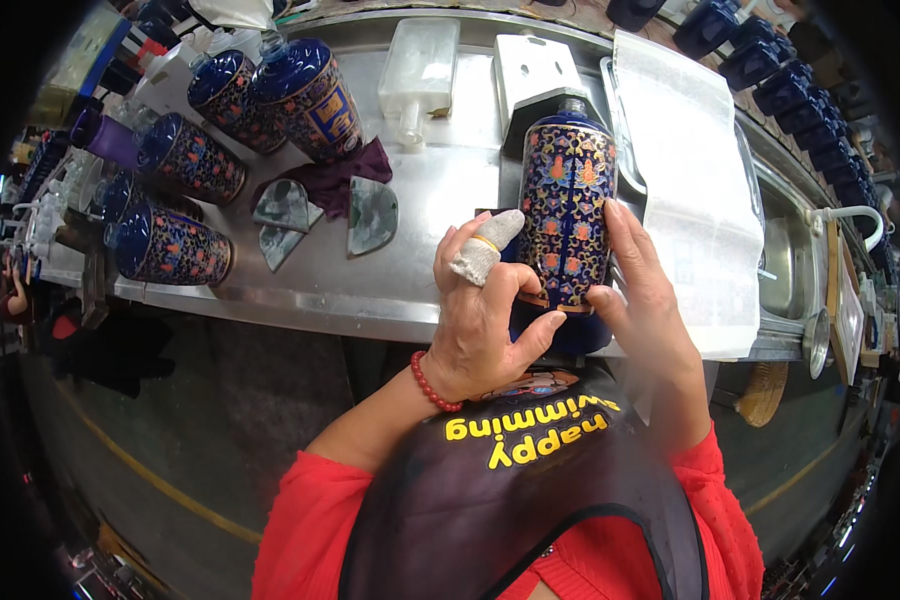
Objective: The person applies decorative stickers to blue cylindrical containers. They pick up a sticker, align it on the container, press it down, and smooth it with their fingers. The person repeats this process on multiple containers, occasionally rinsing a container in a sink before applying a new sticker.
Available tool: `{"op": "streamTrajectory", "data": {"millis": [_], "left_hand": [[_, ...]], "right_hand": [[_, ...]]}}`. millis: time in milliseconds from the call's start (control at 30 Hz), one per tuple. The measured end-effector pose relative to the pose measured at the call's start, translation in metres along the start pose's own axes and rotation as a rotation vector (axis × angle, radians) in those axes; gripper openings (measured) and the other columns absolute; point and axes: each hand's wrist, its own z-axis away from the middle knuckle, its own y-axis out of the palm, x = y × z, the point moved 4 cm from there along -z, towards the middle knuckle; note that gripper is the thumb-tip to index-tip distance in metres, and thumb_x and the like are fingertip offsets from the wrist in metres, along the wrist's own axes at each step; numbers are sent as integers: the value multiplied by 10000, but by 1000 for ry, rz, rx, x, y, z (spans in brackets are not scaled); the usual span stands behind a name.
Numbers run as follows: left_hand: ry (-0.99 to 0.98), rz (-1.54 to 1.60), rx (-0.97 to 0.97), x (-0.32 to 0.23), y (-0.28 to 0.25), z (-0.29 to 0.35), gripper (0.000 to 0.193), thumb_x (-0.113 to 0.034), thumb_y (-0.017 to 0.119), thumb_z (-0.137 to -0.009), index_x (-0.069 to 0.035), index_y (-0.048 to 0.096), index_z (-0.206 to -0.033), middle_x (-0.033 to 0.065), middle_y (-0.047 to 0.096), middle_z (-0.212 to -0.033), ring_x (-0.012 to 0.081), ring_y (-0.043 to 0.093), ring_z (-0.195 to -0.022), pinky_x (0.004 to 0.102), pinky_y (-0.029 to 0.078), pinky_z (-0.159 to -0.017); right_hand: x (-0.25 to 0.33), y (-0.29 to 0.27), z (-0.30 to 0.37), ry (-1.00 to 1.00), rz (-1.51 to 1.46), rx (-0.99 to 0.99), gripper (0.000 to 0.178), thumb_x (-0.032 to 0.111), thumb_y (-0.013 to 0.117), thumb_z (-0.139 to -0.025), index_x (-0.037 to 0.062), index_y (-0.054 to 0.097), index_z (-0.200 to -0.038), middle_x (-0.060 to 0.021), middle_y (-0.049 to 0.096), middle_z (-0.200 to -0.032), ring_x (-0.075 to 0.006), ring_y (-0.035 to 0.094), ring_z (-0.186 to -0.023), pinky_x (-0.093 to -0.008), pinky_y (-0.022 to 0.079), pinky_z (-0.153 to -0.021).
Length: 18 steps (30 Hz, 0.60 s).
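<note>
A dark blue bottle (570,195) with a colourful floral pattern lies in front of me, its clear neck pointing away. Beneath it shows part of a black angular support (518,125). My left hand (478,315) grips the bottle's lower left side, fingers bent; a grey cloth cover (485,248) with a yellow band sits on one finger. Against the lower right side, my right hand (645,275) holds the bottle between thumb and fingers. A red bead bracelet (433,385) circles my left wrist. What lies under the bottle's base is partly hidden.
More patterned bottles (305,100) stand on the left of the metal table (450,190), near a purple cloth (335,180) and dark green curved plates (373,215). A clear container (418,70) lies behind. White sheeting (700,200) and a sink (788,260) are at right.
</note>
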Motion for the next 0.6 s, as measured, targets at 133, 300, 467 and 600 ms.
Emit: {"op": "streamTrajectory", "data": {"millis": [133, 300, 467, 600], "left_hand": [[-18, 24, -19, 1, -2, -1, 289, -184, 795, -808, -62, 611, -994, 293, 498, -1402, 499, 365, -1383, 567, 255, -1153], [-21, 52, -33, 2, -2, -1, 178, -138, 745, -820, -60, 626, -927, 303, 543, -1304, 500, 379, -1351, 571, 258, -1153], [-15, 56, -60, -4, -4, -1, 138, -122, 711, -836, -59, 623, -920, 304, 557, -1296, 500, 380, -1348, 565, 257, -1161], [6, 13, -35, -4, -2, -4, 128, -117, 704, -835, -58, 620, -912, 323, 538, -1342, 497, 383, -1343, 551, 273, -1158]], "right_hand": [[3, -9, 4, 12, -3, -43, 708, 270, 685, -977, 15, 380, -1563, -271, 390, -1563, -425, 447, -1414, -437, 409, -1130], [18, -18, 12, -108, 81, -128, 621, 161, 707, -952, -46, 462, -1484, -301, 452, -1512, -433, 478, -1392, -449, 423, -1116], [32, -21, 19, -172, 83, -218, 525, -11, 671, -919, -55, 530, -1423, -302, 481, -1491, -425, 518, -1363, -452, 439, -1104], [38, -21, 21, -238, 79, -218, 501, -94, 627, -905, -28, 570, -1399, -290, 503, -1471, -411, 550, -1329, -439, 467, -1073]]}}
